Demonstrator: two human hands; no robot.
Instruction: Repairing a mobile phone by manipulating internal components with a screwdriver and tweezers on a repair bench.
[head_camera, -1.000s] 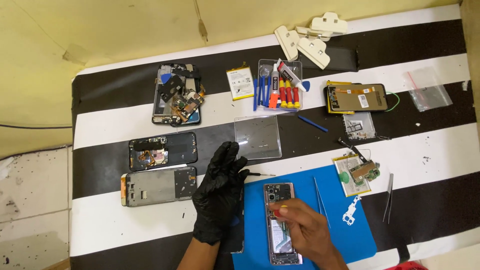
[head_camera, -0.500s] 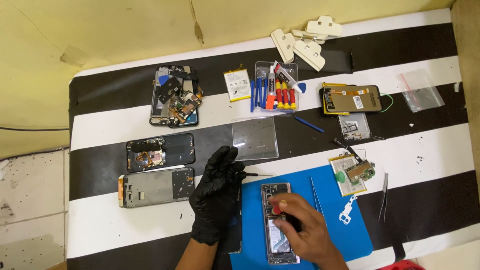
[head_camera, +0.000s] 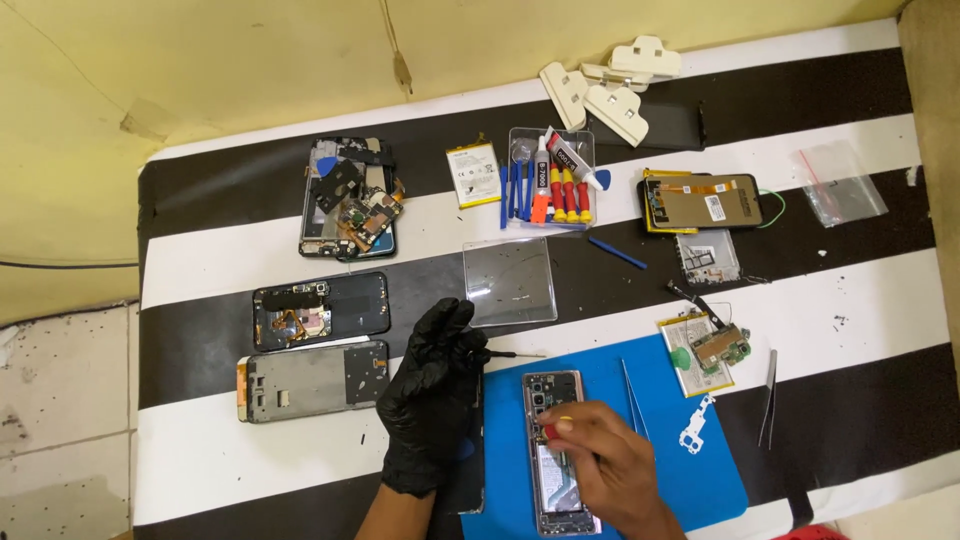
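The right hand (head_camera: 605, 475) covers the near half of the opened phone (head_camera: 555, 440); whatever its fingertips pinch is too small to tell.

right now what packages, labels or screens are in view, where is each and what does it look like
Clear tool case: far middle, rectangular, with blue and red tools and a white glue tube.
Battery: left of the case, flat, white label, yellow edge.
Screen panel: far right, face down, dark brown with a small white sticker.
Plastic bag: far right edge, clear, small.
Clear lid: centre, square, transparent.
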